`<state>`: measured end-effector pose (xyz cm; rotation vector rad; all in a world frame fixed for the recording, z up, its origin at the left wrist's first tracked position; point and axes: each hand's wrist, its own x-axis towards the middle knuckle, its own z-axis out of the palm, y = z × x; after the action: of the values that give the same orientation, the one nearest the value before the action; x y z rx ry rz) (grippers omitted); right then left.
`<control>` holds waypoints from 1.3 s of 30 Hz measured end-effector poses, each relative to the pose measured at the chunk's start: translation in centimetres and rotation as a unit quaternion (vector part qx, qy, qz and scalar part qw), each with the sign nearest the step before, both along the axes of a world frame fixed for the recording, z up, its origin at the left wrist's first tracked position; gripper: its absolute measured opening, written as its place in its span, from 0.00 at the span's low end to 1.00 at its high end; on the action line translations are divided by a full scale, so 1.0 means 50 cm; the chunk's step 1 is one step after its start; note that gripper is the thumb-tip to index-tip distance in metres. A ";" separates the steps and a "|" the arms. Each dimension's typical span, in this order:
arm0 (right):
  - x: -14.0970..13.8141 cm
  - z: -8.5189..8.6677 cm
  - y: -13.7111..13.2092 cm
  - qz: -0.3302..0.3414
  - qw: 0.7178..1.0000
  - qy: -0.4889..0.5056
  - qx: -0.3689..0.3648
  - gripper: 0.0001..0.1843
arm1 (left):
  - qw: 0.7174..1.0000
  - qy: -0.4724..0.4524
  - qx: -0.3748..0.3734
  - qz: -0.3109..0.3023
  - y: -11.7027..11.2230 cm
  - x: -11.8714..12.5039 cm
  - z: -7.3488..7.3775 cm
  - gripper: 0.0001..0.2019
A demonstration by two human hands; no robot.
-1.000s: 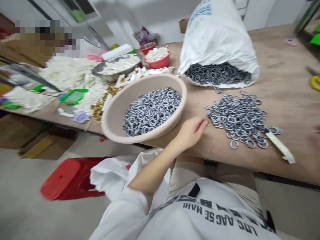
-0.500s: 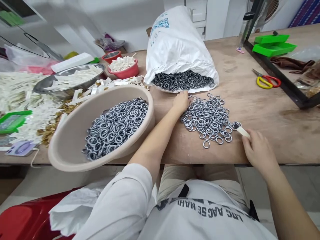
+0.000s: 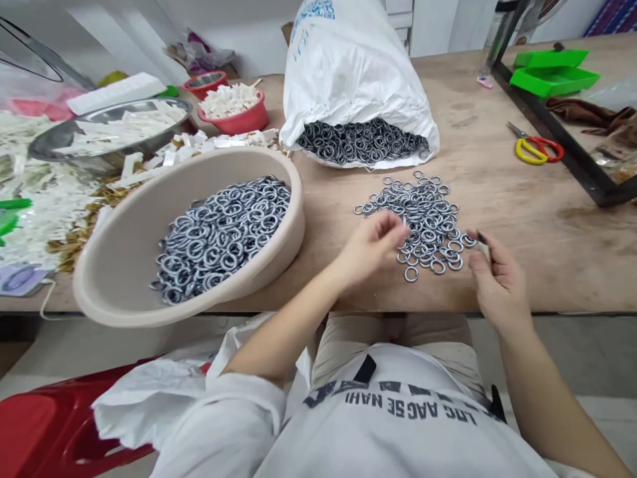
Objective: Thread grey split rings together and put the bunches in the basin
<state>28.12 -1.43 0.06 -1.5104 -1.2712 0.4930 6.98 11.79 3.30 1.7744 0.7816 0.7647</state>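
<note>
A loose pile of split steel washers (image 3: 421,222) lies on the wood surface (image 3: 540,265), right in front of the person, at about 12 o'clock. They are small gray rings. They look hard and stiff, and a bit heavy for their size. They will not bend, but they would likely slide over each other and spread out if pushed. The best place to take one looks like its outer edge, with a thumb and a finger. A washer at the edge of the pile looks the easiest to pick up.

The left hand (image 3: 371,247) is at the near left side of the pile, very close to the washers. Its fingers (image 3: 391,226) are bunched up near the thumb. I cannot tell if they are fully closed or if a washer is between them. The right hand (image 3: 497,282) is just beside the right edge of the pile. Its fingers (image 3: 490,255) curl shut around a thin stick (image 3: 482,238), and only its dark tip shows.

More washers fill a beige plastic basin (image 3: 297,226) at 10 o'clock. Others spill from the mouth of a white woven sack (image 3: 348,60) farther off at 12 o'clock. A pair of yellow and red scissors (image 3: 535,151) lies at 2 o'clock.
</note>
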 end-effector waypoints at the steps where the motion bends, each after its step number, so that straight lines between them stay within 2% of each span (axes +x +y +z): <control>1: -0.026 0.008 0.008 0.039 0.998 0.053 -0.003 0.22 | 0.999 -0.024 -0.037 -0.017 -0.051 -0.014 -0.003 0.13; 2: -0.053 0.015 0.015 0.097 0.990 0.100 -0.021 0.20 | 0.997 -0.033 -0.061 -0.024 -0.095 -0.028 -0.007 0.13; 4: -0.100 0.023 0.028 0.201 0.961 0.180 -0.062 0.16 | 0.998 -0.027 -0.062 -0.019 -0.158 -0.052 -0.019 0.13; 7: -0.148 0.020 0.035 0.274 0.922 0.254 -0.105 0.14 | 1.000 -0.004 -0.025 0.011 -0.199 -0.078 -0.039 0.16; 13: -0.178 0.008 0.021 0.286 0.903 0.300 -0.112 0.16 | 0.999 -0.014 -0.042 0.009 -0.215 -0.096 -0.064 0.12; 17: -0.188 0.012 0.014 0.271 0.919 0.269 -0.099 0.15 | 0.999 -0.008 -0.015 0.035 -0.220 -0.100 -0.071 0.14; 22: -0.192 0.013 0.015 0.260 0.928 0.252 -0.091 0.12 | 0.994 -0.046 -0.096 0.001 -0.223 -0.110 -0.073 0.21; 26: -0.194 0.010 0.019 0.289 0.918 0.253 -0.095 0.10 | 0.994 -0.035 -0.099 -0.001 -0.223 -0.114 -0.077 0.17; 28: -0.193 0.009 0.023 0.295 0.922 0.232 -0.096 0.10 | 0.997 -0.025 -0.074 0.002 -0.222 -0.114 -0.078 0.17; 30: -0.187 0.010 0.024 0.275 0.939 0.189 -0.088 0.11 | 0.999 -0.018 -0.051 0.000 -0.219 -0.114 -0.077 0.16; 32: -0.177 0.012 0.021 0.232 0.965 0.109 -0.056 0.13 | 0.999 -0.018 -0.040 -0.003 -0.215 -0.116 -0.074 0.17; 34: -0.165 0.016 0.011 0.208 0.978 -0.006 -0.011 0.14 | 0.999 -0.018 -0.027 0.001 -0.210 -0.120 -0.072 0.17; 37: -0.155 0.020 -0.008 0.232 0.958 -0.166 0.013 0.15 | 1.000 -0.013 0.007 0.010 -0.205 -0.125 -0.074 0.18; 39: -0.155 0.020 -0.018 0.235 0.944 -0.232 0.016 0.17 | 1.000 -0.014 0.022 0.011 -0.202 -0.127 -0.077 0.19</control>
<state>20.38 -2.35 1.07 -1.3321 -2.0235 0.4272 0.64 1.67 -0.55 1.7939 0.7727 0.8255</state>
